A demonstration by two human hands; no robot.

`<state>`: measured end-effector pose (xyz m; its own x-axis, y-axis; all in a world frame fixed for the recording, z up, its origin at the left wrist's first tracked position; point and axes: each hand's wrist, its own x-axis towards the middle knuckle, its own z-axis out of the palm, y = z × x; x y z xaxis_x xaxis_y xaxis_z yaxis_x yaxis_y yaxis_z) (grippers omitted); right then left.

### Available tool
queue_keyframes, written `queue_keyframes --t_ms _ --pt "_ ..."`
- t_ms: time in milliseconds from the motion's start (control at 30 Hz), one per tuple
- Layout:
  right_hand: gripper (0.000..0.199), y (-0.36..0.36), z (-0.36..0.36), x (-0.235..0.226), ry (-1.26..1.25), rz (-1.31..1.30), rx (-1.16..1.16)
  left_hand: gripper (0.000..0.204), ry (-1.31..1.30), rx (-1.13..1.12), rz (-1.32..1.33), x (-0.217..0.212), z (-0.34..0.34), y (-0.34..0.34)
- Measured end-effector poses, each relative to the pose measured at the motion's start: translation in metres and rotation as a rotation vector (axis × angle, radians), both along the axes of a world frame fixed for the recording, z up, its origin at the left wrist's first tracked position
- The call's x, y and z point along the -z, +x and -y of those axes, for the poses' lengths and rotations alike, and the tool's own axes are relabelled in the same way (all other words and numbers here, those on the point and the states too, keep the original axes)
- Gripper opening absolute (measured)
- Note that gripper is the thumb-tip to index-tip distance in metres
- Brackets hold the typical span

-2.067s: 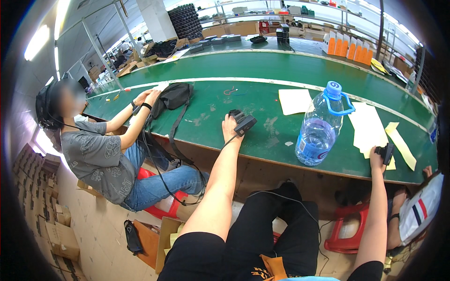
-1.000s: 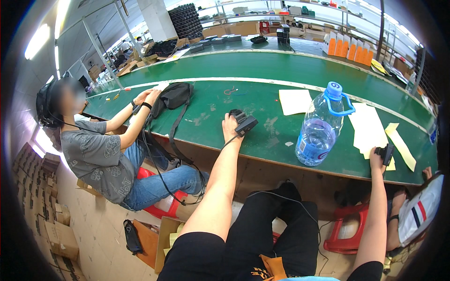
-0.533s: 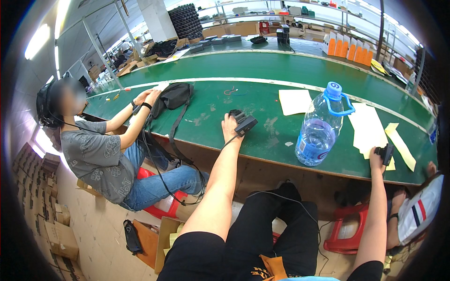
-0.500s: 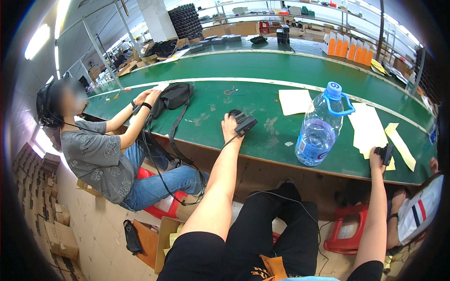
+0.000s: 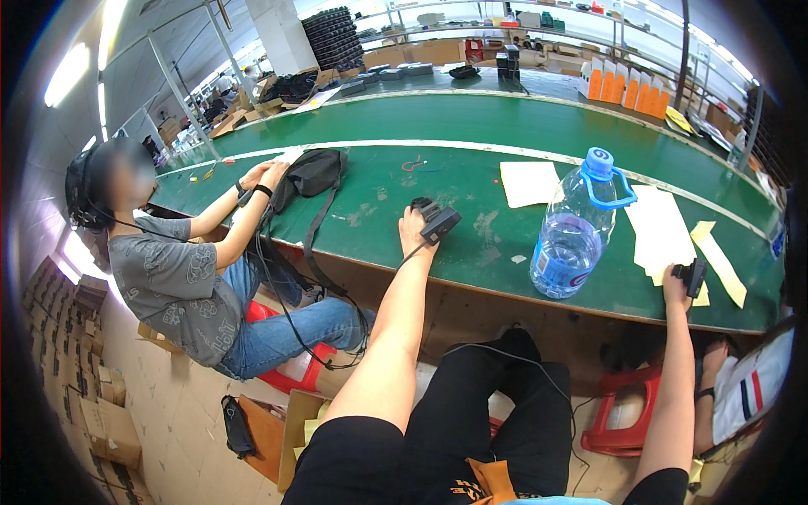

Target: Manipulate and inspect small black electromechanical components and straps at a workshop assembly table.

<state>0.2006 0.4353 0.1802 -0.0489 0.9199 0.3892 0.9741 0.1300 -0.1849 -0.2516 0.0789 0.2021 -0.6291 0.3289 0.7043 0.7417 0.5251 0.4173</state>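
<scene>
My left hand (image 5: 410,229) rests on the green tabletop (image 5: 370,206) near its front edge. A black box-shaped device (image 5: 439,224) with a cable sits on the back of that wrist and hides most of the fingers. Farther right, my right hand (image 5: 674,289) lies at the table's edge by the yellow paper sheets (image 5: 661,227), with a similar black device (image 5: 693,276) over it. Its fingers are mostly covered too. Between my hands, nearer the right one, stands a large clear bottle (image 5: 572,240) with a blue cap and carrying loop, partly filled with clear liquid.
At the left a seated person (image 5: 185,278) has both hands by a black bag (image 5: 313,172) on the table. Another person's white sleeve (image 5: 753,383) shows at the right, near a red stool (image 5: 623,412). A yellow strip (image 5: 720,263) lies beside the sheets. Orange-and-white boxes (image 5: 623,84) stand behind.
My hands and the bottle stay where they were. At the far right, the other person's hand has left the table edge, and their sleeve has shifted slightly.
</scene>
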Motion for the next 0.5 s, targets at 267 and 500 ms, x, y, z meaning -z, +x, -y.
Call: queue_keyframes --t_ms 267,500 --pt "0.055 -0.003 0.001 -0.002 -0.033 -0.007 0.044 0.021 -0.026 0.021 -0.092 -0.004 0.003 -0.001" --pt "0.055 0.004 -0.013 0.008 -0.056 0.007 0.024 0.025 -0.02 -0.025 -0.003 -0.02 0.002 0.018"
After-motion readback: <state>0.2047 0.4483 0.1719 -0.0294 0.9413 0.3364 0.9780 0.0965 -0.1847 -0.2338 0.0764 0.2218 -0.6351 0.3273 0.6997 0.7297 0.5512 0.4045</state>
